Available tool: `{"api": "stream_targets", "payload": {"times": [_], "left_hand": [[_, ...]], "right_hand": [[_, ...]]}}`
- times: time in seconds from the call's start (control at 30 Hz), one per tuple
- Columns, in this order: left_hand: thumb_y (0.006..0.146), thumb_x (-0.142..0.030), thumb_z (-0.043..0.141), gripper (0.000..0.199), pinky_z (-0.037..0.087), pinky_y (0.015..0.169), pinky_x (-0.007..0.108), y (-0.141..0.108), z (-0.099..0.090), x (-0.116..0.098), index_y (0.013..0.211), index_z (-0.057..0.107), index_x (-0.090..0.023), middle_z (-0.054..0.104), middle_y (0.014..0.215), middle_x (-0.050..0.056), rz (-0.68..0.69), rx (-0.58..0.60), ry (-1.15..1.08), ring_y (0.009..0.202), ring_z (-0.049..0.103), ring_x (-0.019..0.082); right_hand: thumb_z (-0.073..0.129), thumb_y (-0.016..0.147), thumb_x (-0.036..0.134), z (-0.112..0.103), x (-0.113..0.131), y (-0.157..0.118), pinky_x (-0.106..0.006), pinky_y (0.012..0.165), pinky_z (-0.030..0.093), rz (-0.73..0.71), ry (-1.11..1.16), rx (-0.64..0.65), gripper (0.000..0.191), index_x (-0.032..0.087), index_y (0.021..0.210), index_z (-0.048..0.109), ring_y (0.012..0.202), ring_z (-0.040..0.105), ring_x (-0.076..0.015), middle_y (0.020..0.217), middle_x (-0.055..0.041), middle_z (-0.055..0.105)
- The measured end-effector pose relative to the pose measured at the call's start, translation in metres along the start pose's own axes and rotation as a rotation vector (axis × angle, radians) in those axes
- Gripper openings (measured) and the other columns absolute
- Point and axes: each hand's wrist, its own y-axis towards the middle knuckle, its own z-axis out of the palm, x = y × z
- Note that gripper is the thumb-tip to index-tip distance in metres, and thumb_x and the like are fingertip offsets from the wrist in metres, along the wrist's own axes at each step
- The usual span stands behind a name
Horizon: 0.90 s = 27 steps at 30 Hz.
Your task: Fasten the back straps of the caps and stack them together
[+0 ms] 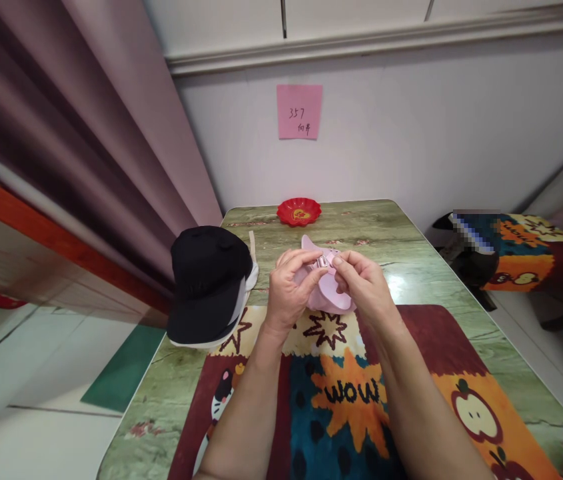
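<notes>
The left hand [287, 283] pinches the small buckle [322, 262] of a pink cap [332, 297], the right hand [362, 280] its strap [330, 255]; the near mat [301, 393] says "WOW", the far note [299, 112] "357".

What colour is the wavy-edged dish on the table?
The dish is red with a golden central design; head view.

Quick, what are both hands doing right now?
Left hand: closed, fingertips pinching a small shiny clasp.
Right hand: closed, thumb and finger pinching the pink item beside the clasp.
</notes>
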Motion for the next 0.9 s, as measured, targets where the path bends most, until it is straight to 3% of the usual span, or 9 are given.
{"api": "stream_targets", "payload": {"times": [0.17,0.6,0.9], "left_hand": [[0.084,-0.033,0.077,0.021,0.049,0.099,0.038,0.000,0.000,0.001,0.103,0.078,-0.025,0.076,0.105,0.007,-0.019,-0.006,-0.011,0.103,0.067,0.023],[0.084,-0.030,0.076,0.020,0.050,0.099,0.037,0.001,-0.002,0.000,0.103,0.078,-0.024,0.076,0.107,0.007,-0.014,0.012,-0.038,0.104,0.068,0.023],[0.083,-0.028,0.076,0.022,0.049,0.100,0.037,0.003,-0.009,0.001,0.105,0.079,-0.024,0.077,0.107,0.008,-0.014,0.128,-0.091,0.107,0.068,0.024]], "right_hand": [[0.071,0.082,0.054,-0.001,0.001,0.001,-0.022,0.048,0.038,-0.010,-0.011,-0.037,0.038,0.021,0.070,0.056,0.049,0.039,-0.0089,0.054,0.0061,0.045],[0.073,0.082,0.053,-0.004,0.001,0.000,-0.022,0.047,0.036,0.017,-0.037,0.082,0.036,0.020,0.074,0.059,0.048,0.039,-0.0090,0.053,0.0064,0.045],[0.075,0.080,0.051,-0.009,0.012,0.000,-0.023,0.048,0.038,-0.034,-0.091,0.148,0.034,0.019,0.072,0.065,0.052,0.043,-0.0096,0.060,0.0032,0.052]]}}
